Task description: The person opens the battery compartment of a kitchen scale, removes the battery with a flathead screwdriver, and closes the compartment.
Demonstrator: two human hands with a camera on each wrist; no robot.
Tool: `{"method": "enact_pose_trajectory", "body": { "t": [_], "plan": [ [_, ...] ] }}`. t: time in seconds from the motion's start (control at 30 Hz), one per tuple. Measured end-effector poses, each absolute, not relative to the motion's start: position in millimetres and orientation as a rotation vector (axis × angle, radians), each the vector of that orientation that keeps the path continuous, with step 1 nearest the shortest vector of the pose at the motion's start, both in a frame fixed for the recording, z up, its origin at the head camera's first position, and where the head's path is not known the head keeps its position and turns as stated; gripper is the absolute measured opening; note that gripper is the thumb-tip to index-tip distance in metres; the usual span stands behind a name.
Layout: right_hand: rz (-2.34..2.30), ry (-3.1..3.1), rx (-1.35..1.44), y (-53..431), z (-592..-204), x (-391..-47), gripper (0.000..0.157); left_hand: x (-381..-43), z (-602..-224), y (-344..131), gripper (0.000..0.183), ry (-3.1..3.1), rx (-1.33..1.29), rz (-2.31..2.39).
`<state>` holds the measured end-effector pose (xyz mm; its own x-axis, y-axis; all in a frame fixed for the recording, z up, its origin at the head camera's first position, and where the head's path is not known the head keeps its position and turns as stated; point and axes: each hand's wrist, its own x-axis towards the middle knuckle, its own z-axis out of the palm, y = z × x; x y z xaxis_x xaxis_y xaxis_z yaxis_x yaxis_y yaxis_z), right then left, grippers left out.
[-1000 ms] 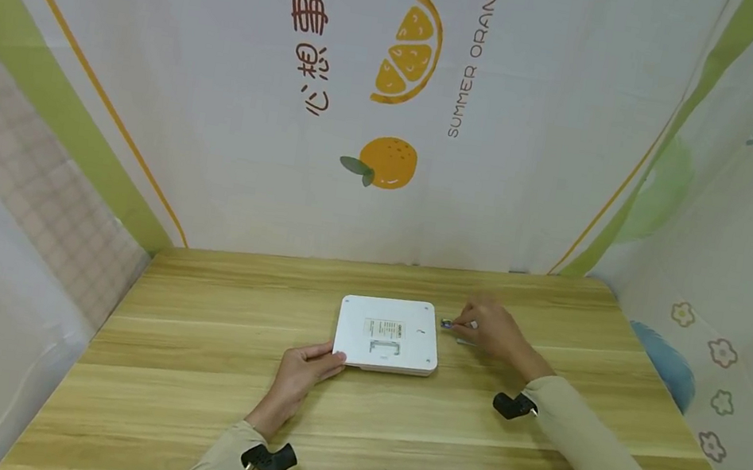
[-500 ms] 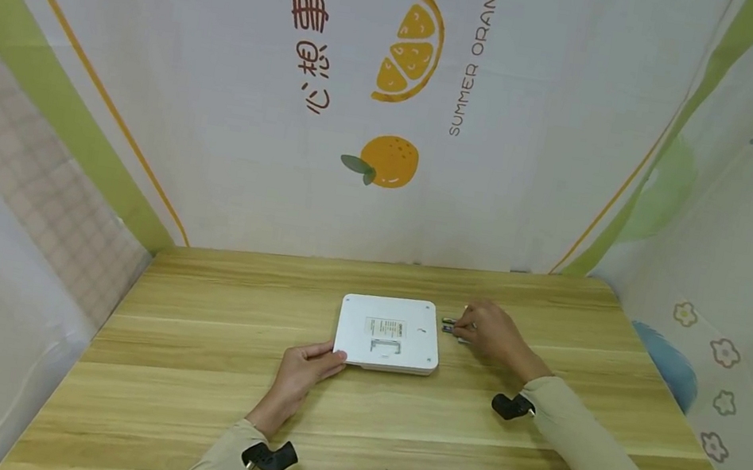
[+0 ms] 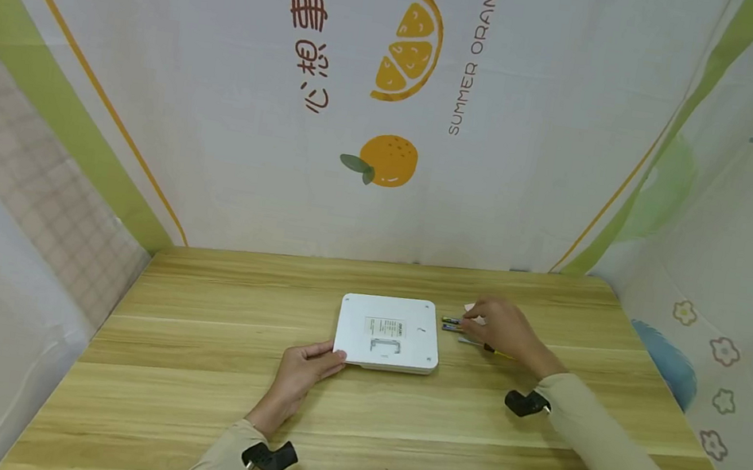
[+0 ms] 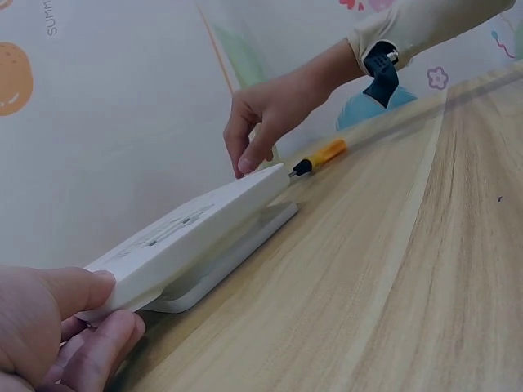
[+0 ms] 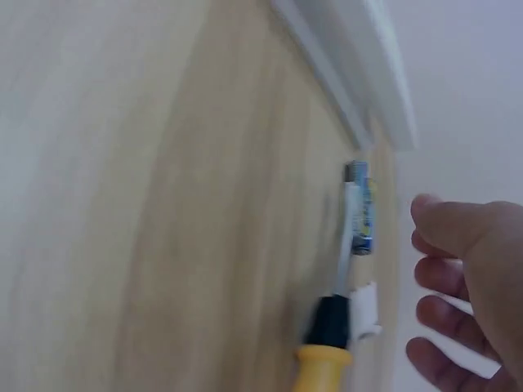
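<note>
My left hand (image 3: pixel 300 375) pinches the near left corner of a white flat device (image 3: pixel 354 316), thumb on top and fingers beneath. The device lies with its labelled underside up, showing a rectangular battery compartment; a thinner white plate (image 4: pixel 200 294) sits under its body in the left wrist view. To its right my right hand (image 3: pixel 506 332) hovers with bent fingers, nothing between them, just above two small batteries (image 3: pixel 452 327). In the right wrist view a blue battery (image 5: pixel 364 214) lies beside the shaft of a yellow-handled screwdriver (image 5: pixel 325 327).
A small white plastic piece (image 5: pixel 365 310) lies beside the screwdriver, partly hidden by my right hand in the head view. The wooden table (image 3: pixel 198 371) meets a printed curtain (image 3: pixel 266 195) at the back, with another curtain (image 3: pixel 691 255) along the right.
My right hand pinched a battery, laid it alongside the other one, then let go and drew slightly right. More of the screwdriver shows now. My left hand and the device stayed put.
</note>
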<state>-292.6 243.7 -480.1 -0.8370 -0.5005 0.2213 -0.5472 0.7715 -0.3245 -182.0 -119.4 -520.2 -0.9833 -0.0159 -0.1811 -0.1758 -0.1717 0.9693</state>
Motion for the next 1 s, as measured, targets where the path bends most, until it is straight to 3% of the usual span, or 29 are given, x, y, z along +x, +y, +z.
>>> {"method": "enact_pose_trajectory", "body": {
  "t": [0.5, 1.0],
  "plan": [
    [0.822, -2.896, 0.32, 263, -482, -298, 0.036, -182, -521, -118, 0.04, 1.944, -0.227, 2.337],
    [0.751, -2.927, 0.05, 242, -496, -298, 0.025, -182, -521, -118, 0.04, 1.93, -0.237, 2.348]
  ]
}}
